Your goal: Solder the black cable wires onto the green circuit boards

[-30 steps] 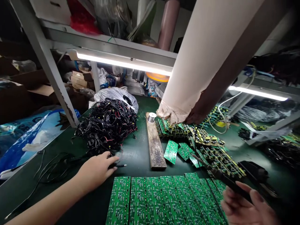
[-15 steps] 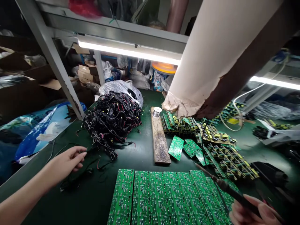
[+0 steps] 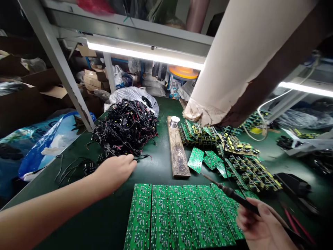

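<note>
A slim left forearm (image 3: pixel 59 205) that was bare to the view's edge and narrowed smoothly toward the wrist (image 3: pixel 97 182), a bare left hand (image 3: pixel 116 171) whose knuckles (image 3: pixel 126 160) were rounded, a bare right hand (image 3: pixel 260 222) whose thumb (image 3: pixel 265 211) showed its nail

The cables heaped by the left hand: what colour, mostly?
Mostly black, some red; the cables show best in the head view.

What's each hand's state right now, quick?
Left hand: by the black cable pile; cannot tell if its grip is open or closed.
Right hand: closed, holding the soldering iron.
</note>
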The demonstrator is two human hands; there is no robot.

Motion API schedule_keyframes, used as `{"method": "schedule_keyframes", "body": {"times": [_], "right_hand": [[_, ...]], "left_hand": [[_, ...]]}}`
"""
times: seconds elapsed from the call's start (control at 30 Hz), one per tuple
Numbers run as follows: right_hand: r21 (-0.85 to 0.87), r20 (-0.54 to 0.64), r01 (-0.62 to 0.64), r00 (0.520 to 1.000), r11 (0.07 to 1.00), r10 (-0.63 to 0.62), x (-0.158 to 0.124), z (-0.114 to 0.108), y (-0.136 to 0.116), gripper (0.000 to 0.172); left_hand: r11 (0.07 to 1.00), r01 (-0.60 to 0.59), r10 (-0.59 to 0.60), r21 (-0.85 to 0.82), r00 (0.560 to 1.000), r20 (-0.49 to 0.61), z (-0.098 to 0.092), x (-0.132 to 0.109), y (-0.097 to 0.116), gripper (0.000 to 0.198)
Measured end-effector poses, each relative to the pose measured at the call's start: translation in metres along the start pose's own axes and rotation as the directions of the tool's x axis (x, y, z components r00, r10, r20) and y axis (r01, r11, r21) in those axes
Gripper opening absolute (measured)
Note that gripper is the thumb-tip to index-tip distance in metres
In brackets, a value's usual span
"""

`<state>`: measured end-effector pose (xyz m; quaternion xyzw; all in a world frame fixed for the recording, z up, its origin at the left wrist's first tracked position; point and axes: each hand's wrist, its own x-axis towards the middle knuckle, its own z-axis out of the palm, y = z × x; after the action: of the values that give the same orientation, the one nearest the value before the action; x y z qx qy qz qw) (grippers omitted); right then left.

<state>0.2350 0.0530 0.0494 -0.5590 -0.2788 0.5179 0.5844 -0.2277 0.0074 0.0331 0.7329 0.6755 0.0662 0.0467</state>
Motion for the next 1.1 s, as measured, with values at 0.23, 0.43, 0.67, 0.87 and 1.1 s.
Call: {"method": "schedule_keyframes", "body": {"times": [0.23, 0.43, 0.67, 0.87, 1.1], "right_hand": [[-0.002, -0.038, -0.003, 0.999, 1.0, 0.003, -0.01, -0.01, -0.019, 0.067], [0.056, -0.058, -0.05, 0.997, 0.997, 0.053, -0.008, -0.009, -0.016, 0.066], [0.094, -0.082, -0.096, 0.991, 0.991, 0.104, -0.01, -0.01, -0.017, 0.069], [0.146, -0.095, -0.127, 0.985, 0.981, 0.142, -0.013, -0.015, -0.016, 0.069], [0.165, -0.115, -0.125, 0.983, 0.978, 0.144, -0.007, -0.038, -0.015, 0.069]], "left_hand": [[0.933, -0.225, 0.188, 0.282, 0.97, 0.152, 0.038, 0.029, 0.005, 0.018], [0.865, -0.256, 0.21, 0.431, 0.966, 0.151, 0.039, 0.024, -0.011, 0.012], [0.842, -0.293, 0.24, 0.453, 0.955, 0.172, 0.026, 0.037, -0.014, 0.015], [0.893, -0.264, 0.207, 0.365, 0.96, 0.189, 0.045, 0.07, -0.021, 0.023], [0.995, -0.082, 0.091, 0.059, 0.983, -0.159, 0.023, 0.043, -0.038, 0.021]]}}
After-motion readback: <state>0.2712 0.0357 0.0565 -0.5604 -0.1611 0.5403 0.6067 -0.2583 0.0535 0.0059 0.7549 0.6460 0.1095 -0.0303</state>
